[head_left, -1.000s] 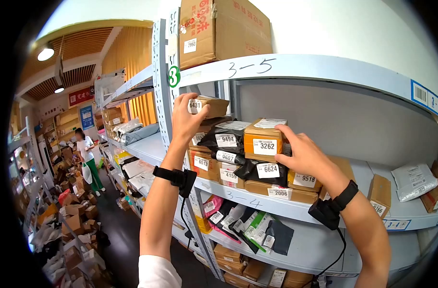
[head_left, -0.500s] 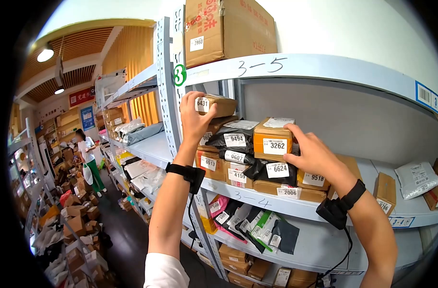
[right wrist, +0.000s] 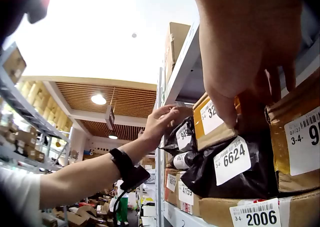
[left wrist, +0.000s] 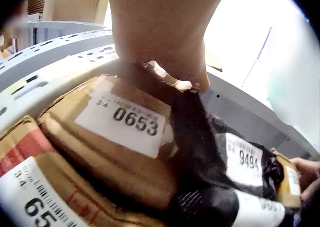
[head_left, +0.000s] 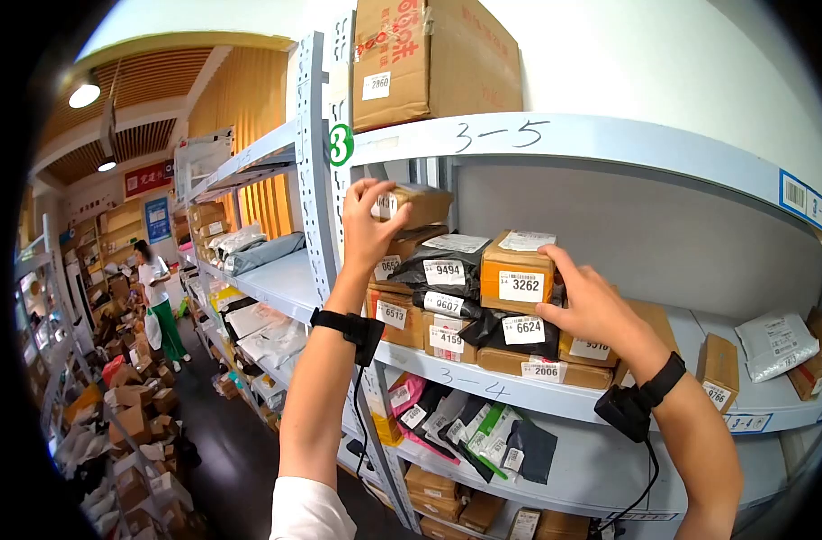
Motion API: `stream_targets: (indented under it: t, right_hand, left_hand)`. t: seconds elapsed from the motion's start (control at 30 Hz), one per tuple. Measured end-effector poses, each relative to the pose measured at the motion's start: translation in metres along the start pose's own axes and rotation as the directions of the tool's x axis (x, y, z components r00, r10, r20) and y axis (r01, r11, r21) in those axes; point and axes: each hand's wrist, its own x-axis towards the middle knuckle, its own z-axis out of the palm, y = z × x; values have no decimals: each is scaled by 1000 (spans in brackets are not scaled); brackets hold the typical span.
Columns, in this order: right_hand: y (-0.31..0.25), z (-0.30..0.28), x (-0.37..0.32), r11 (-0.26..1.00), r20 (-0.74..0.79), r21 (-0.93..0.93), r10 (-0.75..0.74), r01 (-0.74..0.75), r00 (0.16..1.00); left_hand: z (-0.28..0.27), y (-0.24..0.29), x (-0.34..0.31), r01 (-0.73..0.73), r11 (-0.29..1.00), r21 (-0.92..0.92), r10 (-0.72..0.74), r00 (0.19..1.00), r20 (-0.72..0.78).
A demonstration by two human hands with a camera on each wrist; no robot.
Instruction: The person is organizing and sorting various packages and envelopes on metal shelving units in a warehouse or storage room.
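In the head view my left hand point(head_left: 372, 225) grips a small cardboard box point(head_left: 422, 207) labelled 6431 by its near end, thumb on the front. That box is tilted above a brown box point(head_left: 413, 247) labelled 0653, whose front fills much of the left wrist view. My right hand point(head_left: 595, 306) holds the right side of an orange-brown box point(head_left: 516, 270) labelled 3262, thumb at its lower front corner and index finger at its top edge. Under this box is a black plastic parcel point(right wrist: 233, 162) labelled 6624. Beside it lies a black parcel point(head_left: 442, 270) labelled 9494.
A perforated shelf post point(head_left: 314, 180) stands left of my left hand, and the upper shelf edge point(head_left: 609, 135) runs above both hands. More boxes and a grey bag point(head_left: 775, 345) lie to the right. A person point(head_left: 155, 297) stands in the aisle among piled parcels.
The box in my left hand has tilted and its label has blurred, with more of the box below showing. My right hand stays on the 3262 box. The view has shifted slightly.
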Motion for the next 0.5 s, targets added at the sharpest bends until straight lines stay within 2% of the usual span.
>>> stream_targets:
  t: [0.2, 0.27, 0.3, 0.33, 0.5]
  right_hand:
    - [2, 1, -1, 999, 16, 34, 7, -8, 1000]
    - [9, 6, 2, 998, -3, 24, -50, 50, 999]
    - [7, 5, 2, 998, 0, 27, -50, 50, 999]
    - [3, 1, 1, 1000, 30, 17, -25, 24, 999]
    - [11, -20, -5, 999, 105, -36, 26, -22, 994]
  left_hand:
    - [-2, -1, -16, 32, 995, 91, -35, 999, 37]
    - [-5, 9, -16, 27, 991, 130, -32, 999, 32]
    - [-5, 14, -18, 22, 974, 226, -34, 998, 50]
    - [-5, 17, -20, 14, 948, 317, -37, 997, 68]
    - [3, 12, -22, 29, 927, 375, -49, 998, 45]
